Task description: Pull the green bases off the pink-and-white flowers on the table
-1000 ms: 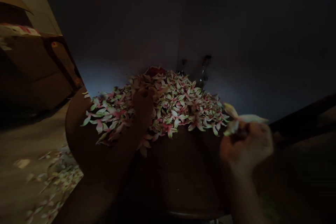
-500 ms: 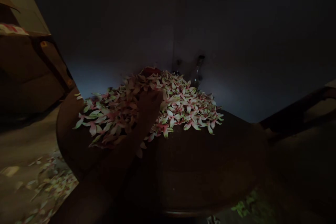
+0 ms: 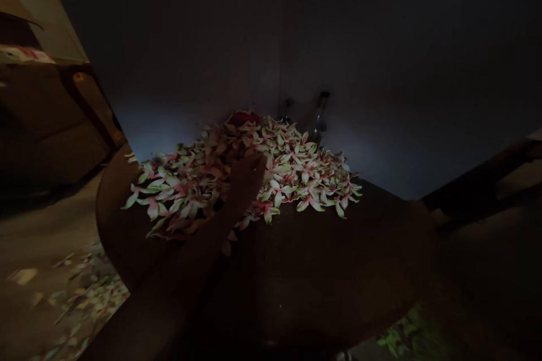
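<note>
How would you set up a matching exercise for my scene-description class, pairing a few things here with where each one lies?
Things:
1. Left hand
2. Clear glass bottle
3. Dark red object
4. Scattered pale flowers

Places:
A. On the floor, left of the round dark table
B. Behind the pink-and-white flower heap, by the wall
C. Resting on that heap
D. At the heap's far edge

Pairs: 1-C; 2-B; 3-D; 4-A

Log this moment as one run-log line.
left hand | on pink-and-green blossoms | round dark table | right hand out of view
</note>
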Demonstrator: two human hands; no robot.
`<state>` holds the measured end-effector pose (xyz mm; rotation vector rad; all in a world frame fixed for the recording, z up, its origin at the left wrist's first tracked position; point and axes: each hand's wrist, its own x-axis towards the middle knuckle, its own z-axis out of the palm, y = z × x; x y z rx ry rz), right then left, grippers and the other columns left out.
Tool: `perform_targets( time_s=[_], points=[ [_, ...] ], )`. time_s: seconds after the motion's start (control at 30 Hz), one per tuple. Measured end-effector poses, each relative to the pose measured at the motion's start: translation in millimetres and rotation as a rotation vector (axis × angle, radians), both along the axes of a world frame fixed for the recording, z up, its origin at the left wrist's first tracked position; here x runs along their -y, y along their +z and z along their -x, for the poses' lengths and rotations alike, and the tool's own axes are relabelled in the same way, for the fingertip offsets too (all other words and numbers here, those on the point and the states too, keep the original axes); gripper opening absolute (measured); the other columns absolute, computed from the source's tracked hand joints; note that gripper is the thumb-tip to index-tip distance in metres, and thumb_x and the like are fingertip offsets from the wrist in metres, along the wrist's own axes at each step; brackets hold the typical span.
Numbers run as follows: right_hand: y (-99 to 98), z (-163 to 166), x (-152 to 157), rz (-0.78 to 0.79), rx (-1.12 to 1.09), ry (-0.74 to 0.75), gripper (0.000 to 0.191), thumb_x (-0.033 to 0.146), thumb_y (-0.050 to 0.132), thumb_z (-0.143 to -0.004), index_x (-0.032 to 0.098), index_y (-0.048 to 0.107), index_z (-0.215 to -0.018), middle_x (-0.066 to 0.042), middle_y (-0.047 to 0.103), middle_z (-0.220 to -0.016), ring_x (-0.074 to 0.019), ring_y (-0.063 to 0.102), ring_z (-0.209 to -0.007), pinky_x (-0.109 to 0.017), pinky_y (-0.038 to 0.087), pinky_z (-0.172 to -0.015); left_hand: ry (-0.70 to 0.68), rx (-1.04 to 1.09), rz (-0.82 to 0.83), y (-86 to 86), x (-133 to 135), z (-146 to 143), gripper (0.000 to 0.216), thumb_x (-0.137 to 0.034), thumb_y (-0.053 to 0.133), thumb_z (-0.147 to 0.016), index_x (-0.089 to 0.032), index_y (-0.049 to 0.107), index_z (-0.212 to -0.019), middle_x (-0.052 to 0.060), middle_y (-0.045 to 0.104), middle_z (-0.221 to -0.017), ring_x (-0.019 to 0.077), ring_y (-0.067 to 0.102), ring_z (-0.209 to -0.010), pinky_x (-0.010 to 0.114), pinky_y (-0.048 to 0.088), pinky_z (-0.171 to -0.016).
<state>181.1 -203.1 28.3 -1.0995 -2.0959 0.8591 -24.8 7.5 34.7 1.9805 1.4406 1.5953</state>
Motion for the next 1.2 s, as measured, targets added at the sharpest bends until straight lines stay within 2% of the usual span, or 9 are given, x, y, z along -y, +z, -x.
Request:
perform_targets(
  time_s=[0.07, 0.13, 0.2, 0.3, 0.37, 0.47, 0.57, 0.73, 1.2],
  points=[
    [11.2, 8.6, -16.8, -0.017, -0.020, 0.039, 0.008, 0.049, 0.068, -0.082, 0.046, 0.070, -0.089, 0.000, 0.069, -0.086, -0.0220, 0.066, -0.077, -0.034, 0.053, -0.052, 0.024, -0.036, -0.002, -2.2, -2.5, 1.3, 0.028, -0.030, 0.047, -0.092, -0.019, 0.052, -0.067, 0.000, 0.051, -0.067, 0.0147, 0.050, -0.071, 0.025, 0.035, -0.067],
    [19.9, 18.9, -58.2, -0.073, -0.075, 0.004, 0.014, 0.046, 0.061, -0.087, 0.038, 0.072, -0.089, 0.001, 0.068, -0.079, -0.0188, 0.063, -0.068, -0.034, 0.051, -0.056, 0.037, -0.063, 0.019, -4.1, -4.3, 2.8, 0.028, -0.030, 0.047, -0.092, -0.019, 0.054, -0.067, 0.001, 0.055, -0.069, 0.0156, 0.052, -0.073, 0.026, 0.037, -0.067],
    [20.1, 30.4, -112.9, -0.182, -0.176, -0.157, 0.020, 0.043, 0.058, -0.090, 0.028, 0.070, -0.094, 0.000, 0.066, -0.077, -0.0151, 0.059, -0.066, -0.030, 0.049, -0.061, 0.035, -0.072, 0.032, -6.3, -5.5, 3.5, 0.027, -0.030, 0.047, -0.093, -0.019, 0.061, -0.072, 0.002, 0.061, -0.074, 0.0166, 0.056, -0.076, 0.026, 0.040, -0.070],
    [2.2, 43.9, -180.0, -0.239, -0.283, -0.274, 0.029, 0.049, 0.058, -0.089, 0.021, 0.066, -0.095, 0.000, 0.062, -0.078, -0.0140, 0.056, -0.068, -0.026, 0.045, -0.061, -0.024, -0.064, 0.033, -11.6, -7.3, 0.9, 0.024, -0.032, 0.050, -0.093, -0.019, 0.070, -0.095, 0.005, 0.072, -0.092, 0.0187, 0.063, -0.087, 0.029, 0.046, -0.082],
    [-15.3, 46.6, -199.4, -0.214, -0.319, -0.274, 0.031, 0.050, 0.057, -0.089, 0.020, 0.064, -0.094, 0.000, 0.061, -0.077, -0.0139, 0.055, -0.068, -0.026, 0.045, -0.061, -0.112, -0.077, 0.045, -16.4, -8.1, -3.4, 0.024, -0.030, 0.053, -0.091, -0.020, 0.071, -0.104, 0.006, 0.074, -0.102, 0.0199, 0.066, -0.094, 0.031, 0.048, -0.089],
    [-34.6, 42.3, -199.7, -0.171, -0.371, -0.266, 0.030, 0.050, 0.057, -0.090, 0.020, 0.060, -0.096, 0.001, 0.059, -0.075, -0.0141, 0.055, -0.066, -0.026, 0.046, -0.060, -0.269, -0.107, 0.033, -22.4, -6.5, -10.6, 0.026, -0.025, 0.052, -0.091, -0.022, 0.072, -0.108, 0.005, 0.074, -0.108, 0.0195, 0.067, -0.099, 0.031, 0.049, -0.092],
    [-38.1, 35.1, -192.9, -0.145, -0.447, -0.274, 0.029, 0.050, 0.057, -0.090, 0.021, 0.055, -0.094, 0.003, 0.057, -0.069, -0.0138, 0.055, -0.061, -0.026, 0.046, -0.057, -0.351, -0.136, 0.031, -23.3, -2.1, -15.0, 0.028, -0.023, 0.053, -0.091, -0.024, 0.073, -0.110, 0.004, 0.074, -0.110, 0.0187, 0.067, -0.102, 0.030, 0.050, -0.093],
    [-29.3, 27.5, -193.7, -0.177, -0.434, -0.303, 0.027, 0.048, 0.058, -0.090, 0.022, 0.054, -0.091, 0.003, 0.058, -0.065, -0.0119, 0.054, -0.056, -0.023, 0.042, -0.051, -0.365, -0.085, 0.083, -20.4, 1.6, -15.9, 0.027, -0.032, 0.058, -0.089, -0.023, 0.074, -0.110, 0.005, 0.074, -0.112, 0.0209, 0.068, -0.104, 0.032, 0.050, -0.096],
    [-24.2, 20.0, -190.2, -0.137, -0.404, -0.285, 0.026, 0.046, 0.060, -0.089, 0.020, 0.058, -0.091, 0.003, 0.058, -0.066, -0.0106, 0.054, -0.054, -0.021, 0.041, -0.045, -0.450, 0.001, 0.172, -18.5, 3.4, -15.9, 0.028, -0.034, 0.060, -0.086, -0.021, 0.076, -0.104, 0.004, 0.075, -0.107, 0.0209, 0.068, -0.101, 0.027, 0.054, -0.082]
  ],
)
